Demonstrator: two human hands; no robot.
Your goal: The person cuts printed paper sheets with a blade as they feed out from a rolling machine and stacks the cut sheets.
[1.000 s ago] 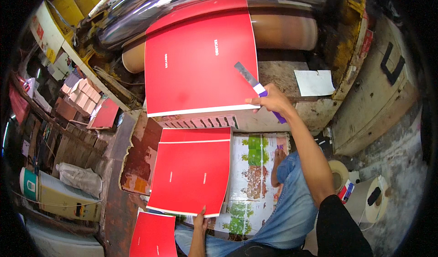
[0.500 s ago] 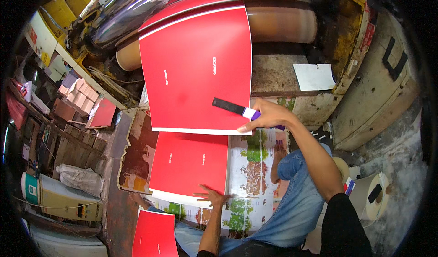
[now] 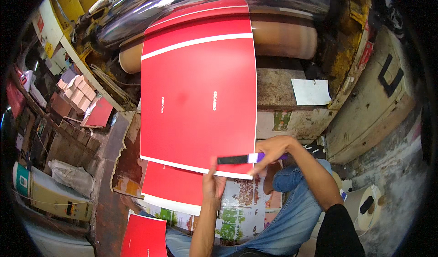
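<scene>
A long red sheet [image 3: 196, 124] with white borders hangs down from shiny rollers [image 3: 214, 8] toward me. My right hand [image 3: 273, 152] grips a purple-handled cutter-like tool [image 3: 235, 159] with a flat black end and a white band. Its thumb lies at the sheet's lower right corner. At the lower edge, my left hand [image 3: 214, 182] has its fingers closed on the sheet, some of them slightly blurred. Underneath rests a second red sheet [image 3: 171, 184], partly covered by the hanging one. Another red sheet [image 3: 143, 236] lies by my left leg.
A brown roll [image 3: 285, 38] sits below the shiny rollers. Printed sheets [image 3: 232, 223] cover the surface before me. A white paper [image 3: 311, 92] lies on the ledge at right, beside a beige machine cabinet [image 3: 369, 102]. Clear film rolls [image 3: 372, 202] stand at lower right.
The hanging red sheet has come further down toward me. My right hand moved down with the tool. My left hand rose from the lower sheet to the hanging sheet's edge.
</scene>
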